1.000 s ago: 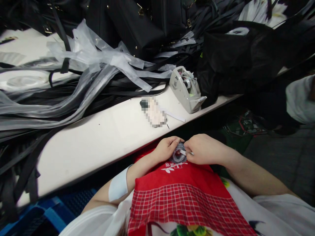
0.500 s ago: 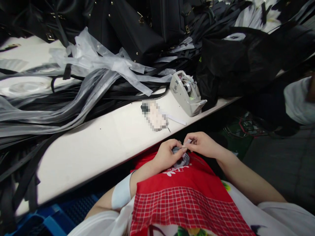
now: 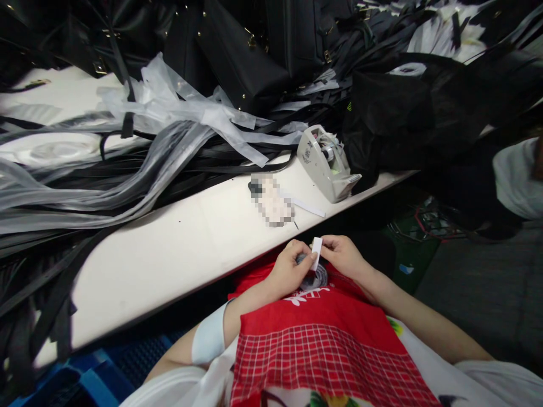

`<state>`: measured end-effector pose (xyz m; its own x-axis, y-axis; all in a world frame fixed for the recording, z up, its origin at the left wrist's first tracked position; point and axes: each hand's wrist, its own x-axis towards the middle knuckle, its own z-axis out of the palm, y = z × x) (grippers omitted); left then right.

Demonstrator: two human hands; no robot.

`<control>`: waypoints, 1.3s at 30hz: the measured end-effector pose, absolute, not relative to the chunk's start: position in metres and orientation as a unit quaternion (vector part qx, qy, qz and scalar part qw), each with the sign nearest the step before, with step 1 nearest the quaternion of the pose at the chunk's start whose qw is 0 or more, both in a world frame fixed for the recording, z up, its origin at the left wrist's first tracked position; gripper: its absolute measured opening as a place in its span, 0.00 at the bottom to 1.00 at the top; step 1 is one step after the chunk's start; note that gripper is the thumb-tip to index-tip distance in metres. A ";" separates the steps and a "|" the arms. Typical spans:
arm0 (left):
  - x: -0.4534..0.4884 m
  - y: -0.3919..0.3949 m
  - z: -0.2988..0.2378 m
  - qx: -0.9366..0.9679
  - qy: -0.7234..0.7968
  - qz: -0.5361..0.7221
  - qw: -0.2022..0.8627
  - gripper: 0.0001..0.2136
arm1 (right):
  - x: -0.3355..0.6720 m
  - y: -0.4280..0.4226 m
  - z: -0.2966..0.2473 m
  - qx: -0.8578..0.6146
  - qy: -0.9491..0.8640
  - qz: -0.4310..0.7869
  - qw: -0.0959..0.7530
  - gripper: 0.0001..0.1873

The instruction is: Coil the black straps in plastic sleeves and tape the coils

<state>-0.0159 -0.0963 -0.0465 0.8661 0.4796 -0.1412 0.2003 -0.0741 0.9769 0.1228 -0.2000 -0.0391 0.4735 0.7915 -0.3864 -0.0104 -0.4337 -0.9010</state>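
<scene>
Close together above the red apron (image 3: 297, 316), both my hands are at a small white strip (image 3: 317, 252). My left hand (image 3: 292, 264) pinches the strip's lower part between thumb and fingers. At its upper right edge, my right hand (image 3: 343, 255) has its fingers closed against the strip; the fingertips are partly hidden behind it. A grey rolled bundle (image 3: 319, 278) lies under my left hand, against the apron; its kind is hard to make out.
On the white table (image 3: 161, 260) are a pixelated object (image 3: 271, 203), a thin white strip (image 3: 309, 208) and a grey tape dispenser (image 3: 326, 164). Black straps (image 3: 169, 181), clear plastic strips (image 3: 178, 141) and black bags (image 3: 241, 56) lie behind. A blue crate (image 3: 102, 373) stands below left.
The white strip now stands upright between my fingers, its flat face showing. My right hand has turned and dropped slightly. The whole view has shifted a little.
</scene>
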 end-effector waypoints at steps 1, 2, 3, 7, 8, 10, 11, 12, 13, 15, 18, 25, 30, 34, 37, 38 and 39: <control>-0.015 -0.097 -0.048 0.714 0.242 0.089 0.651 0.09 | 0.123 -0.200 -0.038 -0.727 -0.274 0.435 0.455 0.18; -0.014 -0.098 -0.049 0.707 0.248 0.072 0.659 0.09 | 0.125 -0.201 -0.037 -0.726 -0.272 0.439 0.454 0.19; -0.013 -0.099 -0.050 0.703 0.254 0.061 0.661 0.09 | 0.127 -0.202 -0.036 -0.720 -0.268 0.450 0.455 0.19; -0.012 -0.103 -0.045 0.720 0.261 0.079 0.637 0.09 | 0.137 -0.210 -0.030 -0.664 -0.265 0.513 0.475 0.18; -0.012 -0.104 -0.043 0.727 0.257 0.089 0.631 0.09 | 0.139 -0.212 -0.028 -0.649 -0.269 0.524 0.482 0.17; -0.013 -0.106 -0.039 0.740 0.243 0.104 0.618 0.09 | 0.141 -0.215 -0.024 -0.635 -0.283 0.533 0.482 0.16; -0.013 -0.106 -0.037 0.748 0.236 0.109 0.610 0.08 | 0.142 -0.216 -0.023 -0.637 -0.287 0.534 0.477 0.15; -0.013 -0.107 -0.036 0.756 0.230 0.114 0.602 0.08 | 0.142 -0.216 -0.023 -0.641 -0.287 0.533 0.472 0.14; -0.013 -0.108 -0.035 0.762 0.228 0.118 0.595 0.07 | 0.141 -0.216 -0.023 -0.646 -0.283 0.532 0.468 0.13; -0.014 -0.109 -0.034 0.765 0.232 0.124 0.589 0.06 | 0.139 -0.216 -0.025 -0.654 -0.264 0.532 0.469 0.13; -0.014 -0.109 -0.033 0.754 0.232 0.121 0.603 0.10 | 0.138 -0.216 -0.028 -0.661 -0.242 0.533 0.469 0.12; -0.015 -0.109 -0.031 0.768 0.208 0.091 0.599 0.13 | 0.140 -0.216 -0.024 -0.663 -0.294 0.533 0.435 0.11; -0.014 -0.096 -0.034 0.739 0.207 -0.012 0.641 0.15 | 0.135 -0.222 -0.011 -0.732 -0.510 0.326 0.312 0.08; -0.010 -0.080 -0.037 0.520 0.204 -0.106 0.822 0.14 | 0.128 -0.230 -0.002 -0.686 -0.670 0.175 0.222 0.16; -0.008 -0.074 -0.038 0.385 0.224 -0.083 0.892 0.16 | 0.123 -0.233 0.001 -0.688 -0.687 0.127 0.195 0.21; -0.006 -0.074 -0.038 0.354 0.231 -0.071 0.904 0.15 | 0.122 -0.233 0.001 -0.689 -0.689 0.116 0.193 0.22; -0.005 -0.074 -0.038 0.332 0.239 -0.061 0.910 0.15 | 0.122 -0.232 0.001 -0.690 -0.689 0.106 0.194 0.22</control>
<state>-0.0053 -0.0738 -0.0380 0.8780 0.0476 -0.4763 0.2701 0.7723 0.5750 0.1217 -0.2325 0.0010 0.0281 0.9924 0.1198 0.9100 0.0242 -0.4138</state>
